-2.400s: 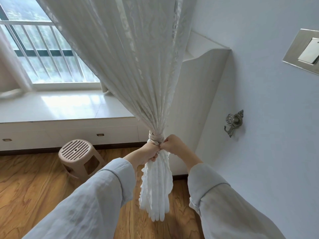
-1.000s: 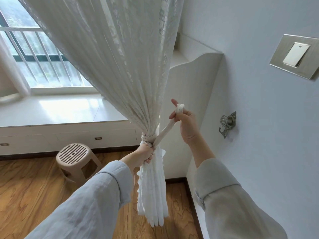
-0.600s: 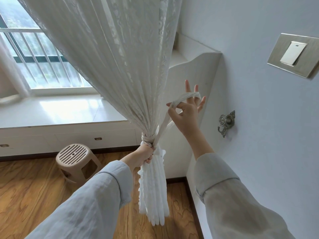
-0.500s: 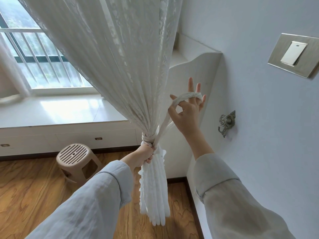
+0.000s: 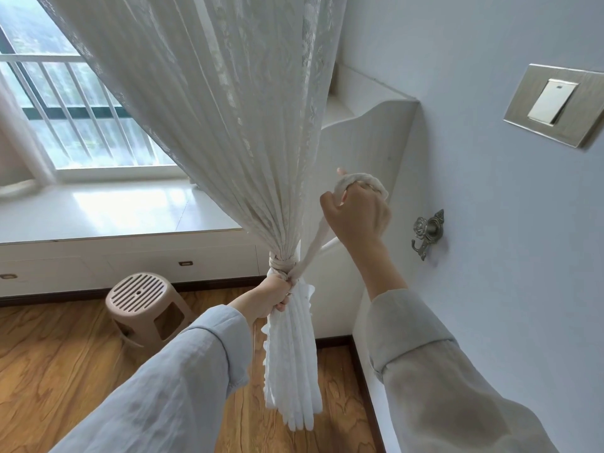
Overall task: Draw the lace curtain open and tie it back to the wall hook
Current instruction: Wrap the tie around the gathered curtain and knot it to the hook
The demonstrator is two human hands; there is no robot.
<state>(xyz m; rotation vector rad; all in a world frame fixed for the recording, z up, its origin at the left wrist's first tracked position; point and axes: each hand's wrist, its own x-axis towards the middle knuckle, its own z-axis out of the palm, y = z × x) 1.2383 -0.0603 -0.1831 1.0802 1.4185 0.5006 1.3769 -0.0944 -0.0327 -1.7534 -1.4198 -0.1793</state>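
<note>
The white lace curtain (image 5: 228,125) hangs gathered into a bunch, bound at its waist by a cream tieback (image 5: 281,264). My left hand (image 5: 273,294) grips the bunch just under the binding. A loop of the tieback (image 5: 361,179) runs up and to the right, and my right hand (image 5: 358,214) holds it with curled fingers, the band lying over the knuckles. The ornate metal wall hook (image 5: 426,232) sits on the wall a short way right of my right hand, with nothing on it.
A white cabinet side panel (image 5: 369,152) stands behind the curtain against the wall. A light switch plate (image 5: 555,103) is high on the right. A brown plastic stool (image 5: 143,305) stands on the wooden floor below a white window bench (image 5: 114,210).
My right hand drew a loop of the tieback up from the binding, spread its fingers inside it, and has now curled them round it. My left hand kept its grip on the bunch.
</note>
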